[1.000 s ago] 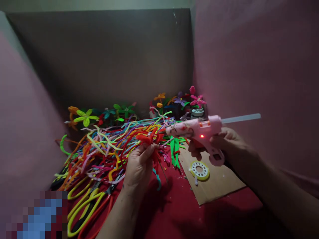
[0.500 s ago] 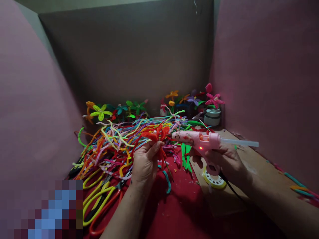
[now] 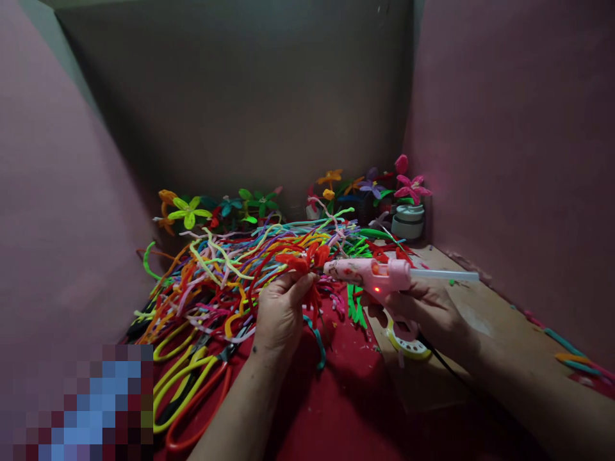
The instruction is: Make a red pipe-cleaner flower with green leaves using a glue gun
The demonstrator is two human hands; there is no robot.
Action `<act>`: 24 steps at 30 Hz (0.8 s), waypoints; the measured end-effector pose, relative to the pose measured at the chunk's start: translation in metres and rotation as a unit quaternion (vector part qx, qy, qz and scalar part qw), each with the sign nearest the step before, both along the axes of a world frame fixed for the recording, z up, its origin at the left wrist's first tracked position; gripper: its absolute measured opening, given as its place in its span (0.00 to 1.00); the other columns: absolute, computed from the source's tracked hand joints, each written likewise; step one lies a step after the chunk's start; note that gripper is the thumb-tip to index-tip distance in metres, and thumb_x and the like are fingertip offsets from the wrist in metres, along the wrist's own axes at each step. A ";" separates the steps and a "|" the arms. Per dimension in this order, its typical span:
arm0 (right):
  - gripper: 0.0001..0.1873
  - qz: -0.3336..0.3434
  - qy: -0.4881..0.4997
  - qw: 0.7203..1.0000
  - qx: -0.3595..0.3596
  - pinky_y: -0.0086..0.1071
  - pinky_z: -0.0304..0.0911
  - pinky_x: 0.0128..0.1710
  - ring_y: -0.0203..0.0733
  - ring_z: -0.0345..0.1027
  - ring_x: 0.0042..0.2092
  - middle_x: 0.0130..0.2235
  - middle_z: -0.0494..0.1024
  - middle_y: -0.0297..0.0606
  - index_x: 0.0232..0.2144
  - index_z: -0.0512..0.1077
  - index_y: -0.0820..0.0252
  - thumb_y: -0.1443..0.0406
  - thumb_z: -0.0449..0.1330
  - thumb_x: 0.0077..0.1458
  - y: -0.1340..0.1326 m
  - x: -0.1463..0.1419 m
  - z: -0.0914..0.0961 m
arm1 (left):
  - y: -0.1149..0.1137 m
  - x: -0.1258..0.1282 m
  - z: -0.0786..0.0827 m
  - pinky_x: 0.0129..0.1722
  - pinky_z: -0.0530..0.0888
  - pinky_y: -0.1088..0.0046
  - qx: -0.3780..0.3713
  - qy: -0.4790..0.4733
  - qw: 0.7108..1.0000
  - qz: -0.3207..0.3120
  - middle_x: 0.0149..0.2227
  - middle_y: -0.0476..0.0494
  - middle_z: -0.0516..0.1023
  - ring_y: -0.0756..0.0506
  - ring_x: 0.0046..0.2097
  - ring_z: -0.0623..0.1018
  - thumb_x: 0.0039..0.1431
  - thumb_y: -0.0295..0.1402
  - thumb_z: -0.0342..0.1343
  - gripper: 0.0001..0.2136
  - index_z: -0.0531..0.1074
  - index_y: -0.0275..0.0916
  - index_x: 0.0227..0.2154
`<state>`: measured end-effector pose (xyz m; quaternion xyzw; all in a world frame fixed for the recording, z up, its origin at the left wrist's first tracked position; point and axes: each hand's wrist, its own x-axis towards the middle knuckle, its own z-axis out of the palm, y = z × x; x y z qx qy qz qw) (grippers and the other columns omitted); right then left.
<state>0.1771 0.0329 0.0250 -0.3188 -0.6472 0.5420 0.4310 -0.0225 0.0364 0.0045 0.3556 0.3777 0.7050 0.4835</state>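
Between the thumb and fingers of my left hand point(image 3: 283, 307) is a red pipe-cleaner flower point(image 3: 307, 257), its petals upward and its stems hanging below. My right hand point(image 3: 427, 314) is wrapped round the handle of a pink hot glue gun point(image 3: 368, 272), whose red light glows. A translucent glue stick point(image 3: 446, 274) juts from the back of the gun. The nozzle points left at the flower's base; whether it touches is too small to tell. Behind my left hand spreads a tangled heap of coloured pipe cleaners point(image 3: 230, 256).
Yellow-handled pliers point(image 3: 185, 390) and red-handled ones point(image 3: 202, 422) lie at the lower left on the red cloth point(image 3: 336, 403). A cardboard sheet point(image 3: 461, 320) under the right arm bears a yellow-rimmed disc point(image 3: 408, 346). Finished flowers, one in a grey pot point(image 3: 407, 223), line the back panel.
The glue gun has moved left, bringing its nozzle closer to the base of the red flower. My left hand keeps its hold with little movement. The view has shifted slightly.
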 end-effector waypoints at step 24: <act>0.20 0.000 0.014 1.000 -0.027 0.25 0.48 0.16 0.30 0.51 0.18 0.18 0.62 0.32 0.23 0.70 0.62 0.50 0.61 0.43 0.007 0.004 -0.017 | -0.001 -0.002 -0.002 0.28 0.67 0.78 -0.004 0.039 0.999 0.017 0.23 0.49 0.76 0.52 0.27 0.72 0.39 0.29 0.65 0.06 0.77 0.34 0.24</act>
